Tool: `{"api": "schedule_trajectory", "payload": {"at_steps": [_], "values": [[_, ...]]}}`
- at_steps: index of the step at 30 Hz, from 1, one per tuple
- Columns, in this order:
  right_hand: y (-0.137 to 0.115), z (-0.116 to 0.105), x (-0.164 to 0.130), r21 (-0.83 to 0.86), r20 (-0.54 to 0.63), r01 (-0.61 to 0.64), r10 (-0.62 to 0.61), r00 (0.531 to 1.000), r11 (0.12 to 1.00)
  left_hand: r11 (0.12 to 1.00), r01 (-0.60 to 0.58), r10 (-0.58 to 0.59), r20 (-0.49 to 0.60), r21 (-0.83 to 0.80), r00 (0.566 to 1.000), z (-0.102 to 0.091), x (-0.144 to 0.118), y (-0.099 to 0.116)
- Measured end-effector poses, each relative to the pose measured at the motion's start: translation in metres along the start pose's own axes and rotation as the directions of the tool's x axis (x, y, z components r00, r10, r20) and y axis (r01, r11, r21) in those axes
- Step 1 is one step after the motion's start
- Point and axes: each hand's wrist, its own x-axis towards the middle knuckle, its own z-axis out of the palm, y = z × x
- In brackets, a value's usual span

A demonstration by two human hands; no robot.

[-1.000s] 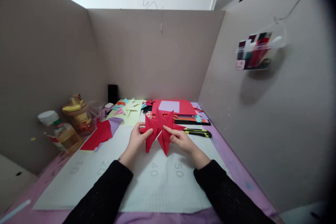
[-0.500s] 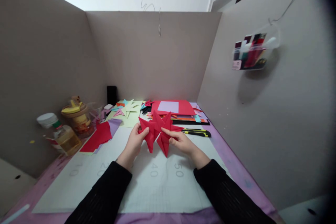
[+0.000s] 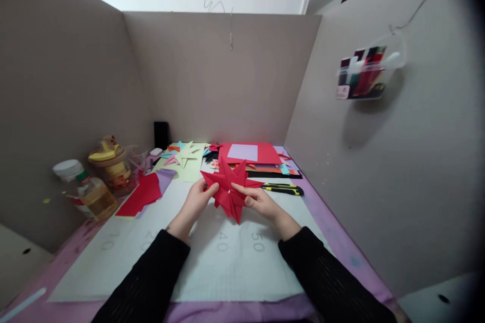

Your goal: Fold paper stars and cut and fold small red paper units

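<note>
Hands meet above the cutting mat (image 3: pixel 212 267): left hand (image 3: pixel 197 202) and right hand (image 3: pixel 261 204) pinch a red paper star (image 3: pixel 229 189) between their fingers; a yellow utility knife (image 3: pixel 284 190) lies at three o'clock.

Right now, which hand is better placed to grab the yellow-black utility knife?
Right hand, probably. It pinches the red paper star on the side where the utility knife lies, just beyond it. Left hand would have to cross over the star.
</note>
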Motion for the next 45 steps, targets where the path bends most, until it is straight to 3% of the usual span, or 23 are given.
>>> {"api": "schedule_trajectory", "payload": {"at_steps": [18, 28, 45], "values": [[0.006, 0.004, 0.001, 0.061, -0.017, -0.043, 0.044, 0.999, 0.997, 0.993, 0.059, -0.060, -0.001, -0.107, 0.998, 0.001, -0.001, 0.006], [0.004, 0.008, 0.002, 0.051, -0.033, -0.039, 0.041, 0.999, 0.998, 0.993, 0.043, -0.060, -0.148, -0.114, 0.987, 0.004, -0.001, 0.002], [0.005, 0.007, 0.001, 0.054, -0.022, -0.046, 0.047, 0.999, 0.997, 0.996, 0.033, -0.043, -0.131, -0.078, 0.991, 0.003, -0.002, 0.004]]}}
